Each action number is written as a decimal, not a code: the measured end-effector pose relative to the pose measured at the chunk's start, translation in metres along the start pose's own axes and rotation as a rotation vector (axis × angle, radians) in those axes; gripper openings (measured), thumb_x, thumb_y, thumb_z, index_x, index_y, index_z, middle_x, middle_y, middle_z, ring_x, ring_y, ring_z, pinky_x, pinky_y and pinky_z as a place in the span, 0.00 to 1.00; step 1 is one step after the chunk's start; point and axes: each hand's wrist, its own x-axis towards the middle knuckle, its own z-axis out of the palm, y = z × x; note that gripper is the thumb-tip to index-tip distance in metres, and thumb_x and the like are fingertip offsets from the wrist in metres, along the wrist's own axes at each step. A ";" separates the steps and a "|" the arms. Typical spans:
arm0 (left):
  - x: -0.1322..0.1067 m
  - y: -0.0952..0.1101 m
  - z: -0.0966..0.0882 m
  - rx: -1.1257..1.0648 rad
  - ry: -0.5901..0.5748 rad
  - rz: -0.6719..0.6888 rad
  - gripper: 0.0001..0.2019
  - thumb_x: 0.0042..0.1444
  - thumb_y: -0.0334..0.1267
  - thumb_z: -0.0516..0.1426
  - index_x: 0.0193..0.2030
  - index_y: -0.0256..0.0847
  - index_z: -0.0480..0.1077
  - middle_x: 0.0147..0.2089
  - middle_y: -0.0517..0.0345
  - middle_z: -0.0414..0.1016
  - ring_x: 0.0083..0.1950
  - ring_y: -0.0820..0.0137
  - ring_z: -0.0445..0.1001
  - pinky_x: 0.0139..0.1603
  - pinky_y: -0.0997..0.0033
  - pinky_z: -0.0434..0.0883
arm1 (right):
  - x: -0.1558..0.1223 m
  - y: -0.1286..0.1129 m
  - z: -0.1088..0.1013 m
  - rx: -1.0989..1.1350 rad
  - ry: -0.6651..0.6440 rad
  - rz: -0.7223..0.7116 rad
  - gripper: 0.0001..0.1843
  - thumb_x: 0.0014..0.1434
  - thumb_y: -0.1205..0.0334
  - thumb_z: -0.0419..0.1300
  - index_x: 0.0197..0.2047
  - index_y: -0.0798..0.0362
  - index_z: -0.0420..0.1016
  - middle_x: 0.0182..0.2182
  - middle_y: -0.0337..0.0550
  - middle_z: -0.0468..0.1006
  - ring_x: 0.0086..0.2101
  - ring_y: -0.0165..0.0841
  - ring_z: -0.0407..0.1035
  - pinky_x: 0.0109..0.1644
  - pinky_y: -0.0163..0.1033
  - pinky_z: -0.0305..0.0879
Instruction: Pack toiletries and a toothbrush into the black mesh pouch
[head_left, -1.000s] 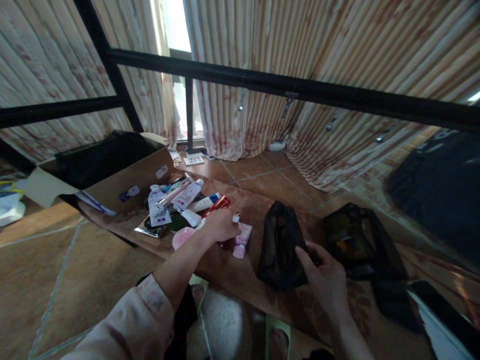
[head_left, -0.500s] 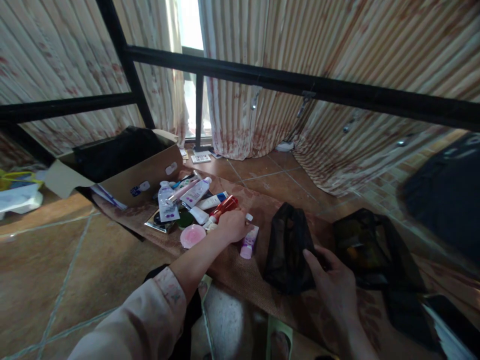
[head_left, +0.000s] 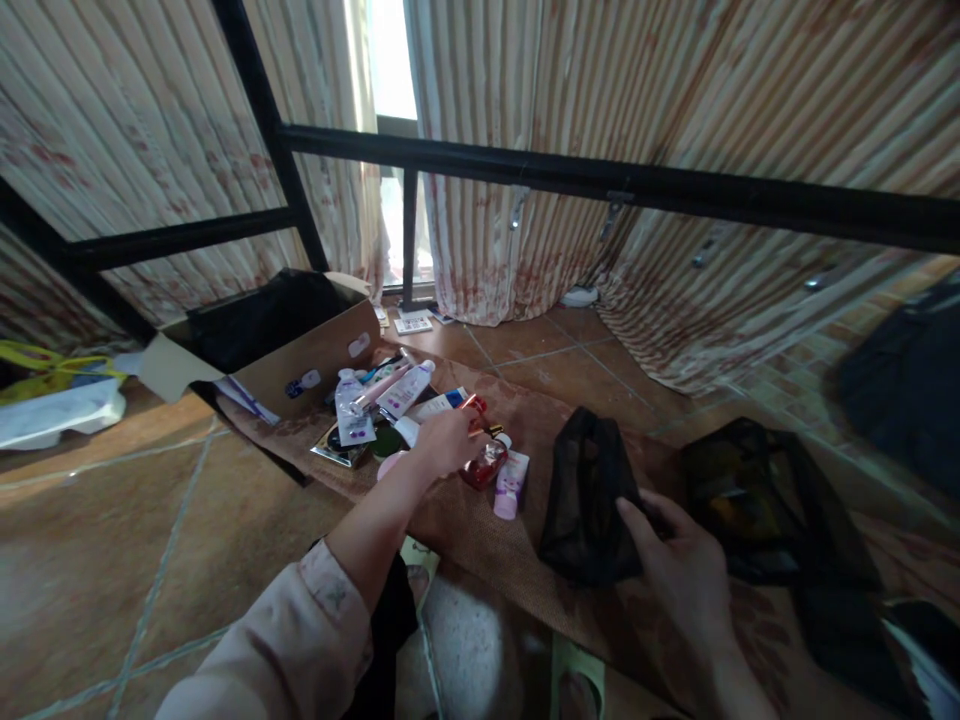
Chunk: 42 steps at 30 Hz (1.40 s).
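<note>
"Fingers first: how is the left hand (head_left: pixel 442 442) looking in the head view?"

"Its fingers (head_left: pixel 466 448) are curling downward, close together, right by the translucent red bottle (head_left: pixel 484 468). The tips are hiding among red things, so one cannot tell whether they are pinching anything."

"And where is that bottle lying?"

"It is resting on the brown cloth (head_left: pixel 480 545), its white cap (head_left: pixel 503 440) pointing away and to the right. It is sitting between the left fingers and the pink-and-white squeeze tube (head_left: pixel 511 487)."

"What is the right hand (head_left: pixel 690 565) doing?"

"Its thumb and fingers are pinching the right side of the black mesh pouch (head_left: pixel 589 515), which is standing on the cloth just beyond the tube."

"Is anything sitting farther right?"

"Another black mesh pouch is lying beyond that hand, yellowish contents showing through."

"And on the person's left?"

"Tubes are piling up near the cardboard box (head_left: pixel 334 372). Two purple-marked white tubes (head_left: pixel 409 388) are lying on top, and a blue-capped tube (head_left: pixel 439 404) is lying nearer the hand. A pink round container (head_left: pixel 389 464) is hiding partly behind the left wrist, while black material (head_left: pixel 262 318) is filling the box."
</note>
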 end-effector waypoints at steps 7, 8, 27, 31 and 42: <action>-0.070 -0.057 0.013 0.002 0.100 -0.137 0.26 0.57 0.46 0.60 0.60 0.39 0.68 0.59 0.46 0.75 0.59 0.56 0.73 0.59 0.63 0.67 | 0.000 0.006 0.003 -0.006 -0.025 -0.054 0.27 0.54 0.40 0.59 0.44 0.54 0.80 0.40 0.52 0.83 0.40 0.46 0.77 0.46 0.47 0.68; -0.078 -0.063 0.016 0.023 0.077 -0.127 0.25 0.55 0.45 0.61 0.59 0.39 0.69 0.59 0.46 0.74 0.59 0.56 0.72 0.60 0.63 0.66 | 0.000 0.007 0.003 -0.002 -0.025 -0.063 0.27 0.55 0.40 0.58 0.44 0.55 0.80 0.40 0.52 0.83 0.40 0.45 0.77 0.46 0.47 0.68; -0.083 -0.032 0.018 -0.962 0.297 -0.279 0.30 0.48 0.52 0.61 0.54 0.33 0.71 0.49 0.45 0.79 0.49 0.54 0.78 0.47 0.62 0.73 | -0.007 0.002 -0.001 0.065 -0.027 -0.167 0.20 0.58 0.49 0.56 0.45 0.54 0.78 0.40 0.50 0.83 0.38 0.41 0.78 0.45 0.45 0.69; -0.082 0.003 0.013 -1.654 0.184 -0.250 0.20 0.53 0.45 0.59 0.49 0.33 0.71 0.41 0.48 0.80 0.39 0.60 0.80 0.33 0.67 0.76 | -0.011 -0.002 -0.002 0.094 -0.047 -0.182 0.19 0.58 0.51 0.56 0.46 0.54 0.78 0.40 0.49 0.83 0.38 0.40 0.77 0.45 0.45 0.70; -0.038 0.092 -0.012 -1.786 -0.427 -0.067 0.17 0.59 0.43 0.58 0.52 0.34 0.71 0.47 0.43 0.80 0.48 0.56 0.80 0.40 0.65 0.79 | -0.005 0.001 -0.006 0.103 -0.022 -0.181 0.15 0.57 0.60 0.57 0.47 0.52 0.77 0.42 0.47 0.82 0.42 0.40 0.76 0.49 0.45 0.69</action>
